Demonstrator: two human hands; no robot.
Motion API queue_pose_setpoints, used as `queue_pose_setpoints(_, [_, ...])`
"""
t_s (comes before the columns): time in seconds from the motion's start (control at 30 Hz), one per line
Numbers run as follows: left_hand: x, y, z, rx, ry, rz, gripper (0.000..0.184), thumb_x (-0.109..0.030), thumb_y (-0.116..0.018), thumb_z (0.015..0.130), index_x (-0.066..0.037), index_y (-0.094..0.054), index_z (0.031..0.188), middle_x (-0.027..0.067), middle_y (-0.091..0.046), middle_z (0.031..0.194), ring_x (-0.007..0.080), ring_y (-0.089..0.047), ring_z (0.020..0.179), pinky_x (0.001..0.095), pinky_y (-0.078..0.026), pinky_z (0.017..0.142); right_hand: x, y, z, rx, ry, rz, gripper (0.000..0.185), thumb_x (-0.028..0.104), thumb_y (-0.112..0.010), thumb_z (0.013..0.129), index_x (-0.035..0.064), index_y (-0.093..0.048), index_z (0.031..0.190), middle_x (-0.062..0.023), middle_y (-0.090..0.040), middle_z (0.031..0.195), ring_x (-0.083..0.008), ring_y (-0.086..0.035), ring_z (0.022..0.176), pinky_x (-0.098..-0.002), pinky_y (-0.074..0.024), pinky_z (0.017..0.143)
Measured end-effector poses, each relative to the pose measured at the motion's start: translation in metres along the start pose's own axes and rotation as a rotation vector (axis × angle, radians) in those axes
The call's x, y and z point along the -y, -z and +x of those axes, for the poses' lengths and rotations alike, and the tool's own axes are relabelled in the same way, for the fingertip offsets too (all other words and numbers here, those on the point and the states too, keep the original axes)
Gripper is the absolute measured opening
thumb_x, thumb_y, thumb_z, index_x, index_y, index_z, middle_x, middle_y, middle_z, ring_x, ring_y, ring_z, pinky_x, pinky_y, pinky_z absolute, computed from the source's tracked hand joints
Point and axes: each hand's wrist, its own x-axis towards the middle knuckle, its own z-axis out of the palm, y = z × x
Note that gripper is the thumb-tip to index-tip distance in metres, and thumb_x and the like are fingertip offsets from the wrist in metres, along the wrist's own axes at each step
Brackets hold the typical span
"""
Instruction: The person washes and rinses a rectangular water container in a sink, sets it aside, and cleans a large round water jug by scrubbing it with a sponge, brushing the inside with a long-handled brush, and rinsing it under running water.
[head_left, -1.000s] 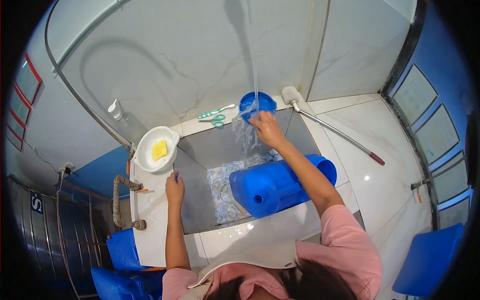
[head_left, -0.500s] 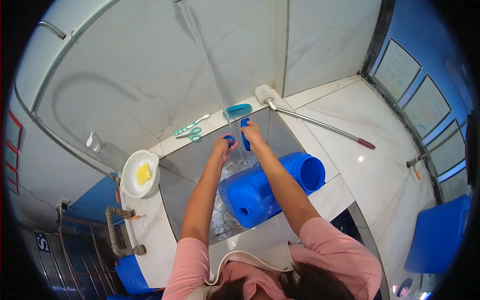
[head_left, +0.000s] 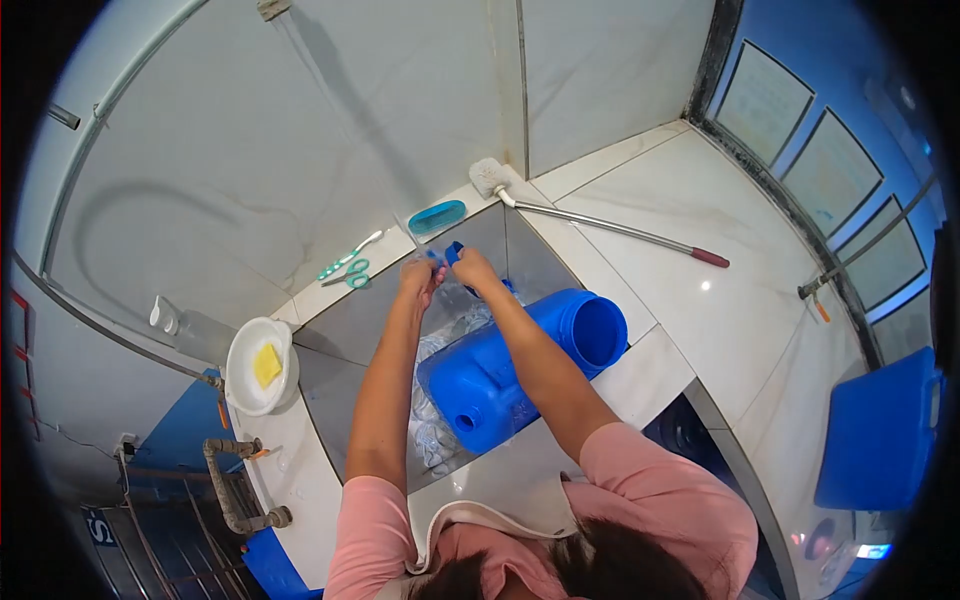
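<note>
Over the far side of the grey-tiled sink [head_left: 335, 385], both bare hands work close together, near a thin, clear stream of water [head_left: 396, 215] that falls along the pale, marbled wall [head_left: 400, 90]. The left hand [head_left: 421, 282] has its fingers curled round a small blue piece [head_left: 433, 257]; the right hand [head_left: 474, 270] grips a smooth, rounded blue piece [head_left: 454, 252] just beside it — their finer shapes are too small to tell.

Nearer, a glossy blue plastic jug [head_left: 500, 385] lies on its side across the sink, its wide round mouth to the right and a small round hole at its near left end. Wet, crumpled patterned cloth [head_left: 432, 440] shows beside it.

Along the far ledge sit a striped toothbrush [head_left: 349, 256], green-handled scissors [head_left: 354, 275] and an oval teal thing [head_left: 437, 217]. To the right rests a scrub brush [head_left: 610, 231] — pale bristles, shiny metal shaft, dark red grip. On the left, a white plastic basin [head_left: 243, 385] holds a yellow sponge [head_left: 266, 366], near a translucent pump bottle [head_left: 200, 335].
</note>
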Motion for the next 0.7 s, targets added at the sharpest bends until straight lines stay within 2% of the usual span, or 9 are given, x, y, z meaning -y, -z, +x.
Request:
queue_pose_setpoints(0.13, [-0.015, -0.006, -0.008, 0.107, -0.003, 0.114, 0.017, 0.002, -0.042, 0.082, 0.004, -0.048, 0.098, 0.0131, -0.055, 0.073, 0.0149, -0.054, 0.051, 0.0230, -0.044, 0.038, -0.011, -0.013, 0.008, 0.065, 0.026, -0.003, 0.029, 0.019, -0.062, 0.075, -0.0034, -0.065, 0.094, -0.0266, -0.063, 0.095, -0.0360, -0.062, 0.093, -0.0424, -0.0474, 0.079])
queue_pose_setpoints(0.23, [-0.017, -0.010, -0.004, 0.013, -0.117, 0.093, 0.024, -0.001, -0.044, 0.084, 0.000, -0.045, 0.107, 0.0156, -0.057, 0.084, 0.0145, -0.053, 0.053, 0.0213, -0.045, 0.041, -0.005, -0.013, 0.004, 0.214, 0.052, 0.273, 0.028, 0.016, -0.059, 0.077, -0.0026, -0.065, 0.097, -0.0219, -0.065, 0.092, -0.0285, -0.064, 0.086, -0.0387, -0.0474, 0.073])
queue_pose_setpoints(0.3, [-0.018, -0.002, 0.010, 0.067, -0.108, 0.076, 0.027, -0.002, -0.044, 0.084, -0.001, -0.045, 0.111, 0.0141, -0.056, 0.084, 0.0149, -0.053, 0.055, 0.0233, -0.046, 0.043, 0.008, -0.007, -0.011, 0.240, -0.080, 0.419, 0.014, 0.010, -0.054, 0.080, 0.0038, -0.066, 0.085, -0.0030, -0.064, 0.079, -0.0102, -0.056, 0.068, -0.0258, -0.0429, 0.060])
queue_pose_setpoints(0.37, [-0.020, 0.000, 0.013, 0.123, -0.097, 0.059, 0.030, -0.003, -0.043, 0.084, -0.003, -0.044, 0.114, 0.0126, -0.055, 0.083, 0.0152, -0.053, 0.057, 0.0253, -0.047, 0.046, 0.021, 0.005, -0.024, 0.324, -0.100, 0.397, 0.013, 0.009, -0.055, 0.078, 0.0047, -0.065, 0.085, -0.0029, -0.064, 0.079, -0.0113, -0.056, 0.069, -0.0268, -0.0433, 0.060])
queue_pose_setpoints(0.43, [-0.024, -0.004, 0.000, 0.025, -0.148, 0.314, 0.029, -0.007, -0.044, 0.086, -0.004, -0.045, 0.115, 0.0106, -0.053, 0.087, 0.0157, -0.053, 0.062, 0.0290, -0.050, 0.055, 0.021, 0.002, -0.026, 0.413, -0.121, 0.374, 0.012, 0.008, -0.057, 0.077, 0.0055, -0.065, 0.084, -0.0027, -0.063, 0.079, -0.0123, -0.056, 0.069, -0.0278, -0.0437, 0.060])
queue_pose_setpoints(0.53, [-0.024, 0.012, -0.031, -0.025, -0.262, 0.472, 0.029, -0.008, -0.047, 0.085, -0.003, -0.049, 0.114, 0.0112, -0.055, 0.084, 0.0149, -0.052, 0.065, 0.0273, -0.048, 0.058, 0.016, -0.009, -0.026, 0.364, 0.079, 0.287, 0.015, 0.004, -0.057, 0.073, 0.0067, -0.065, 0.085, -0.0077, -0.063, 0.078, -0.0190, -0.059, 0.073, -0.0310, -0.0452, 0.062])
queue_pose_setpoints(0.6, [-0.019, 0.038, -0.055, -0.016, -0.336, 0.525, 0.032, -0.012, -0.050, 0.086, -0.002, -0.048, 0.116, 0.0109, -0.056, 0.088, 0.0157, -0.054, 0.069, 0.0282, -0.049, 0.062, 0.013, -0.011, -0.022, 0.270, 0.304, -0.178, 0.020, 0.001, -0.060, 0.066, 0.0016, -0.064, 0.086, -0.0185, -0.064, 0.088, -0.0318, -0.063, 0.078, -0.0391, -0.0482, 0.069])
queue_pose_setpoints(0.63, [-0.016, 0.050, -0.073, 0.004, -0.409, 0.581, 0.037, -0.016, -0.053, 0.086, 0.000, -0.048, 0.119, 0.0107, -0.057, 0.091, 0.0165, -0.055, 0.074, 0.0290, -0.049, 0.067, 0.014, -0.013, -0.025, 0.283, 0.309, -0.175, 0.020, 0.001, -0.060, 0.066, 0.0016, -0.064, 0.086, -0.0185, -0.064, 0.088, -0.0318, -0.063, 0.078, -0.0391, -0.0482, 0.069])
queue_pose_setpoints(0.7, [-0.009, 0.068, -0.124, -0.011, -0.446, 0.656, 0.039, -0.020, -0.056, 0.086, 0.001, -0.049, 0.118, 0.0115, -0.058, 0.095, 0.0175, -0.056, 0.075, 0.0291, -0.049, 0.068, 0.011, -0.018, -0.035, 0.147, 0.641, -0.453, 0.019, 0.002, -0.057, 0.071, 0.0033, -0.064, 0.088, -0.0224, -0.059, 0.100, -0.0372, -0.059, 0.089, -0.0428, -0.0480, 0.076])
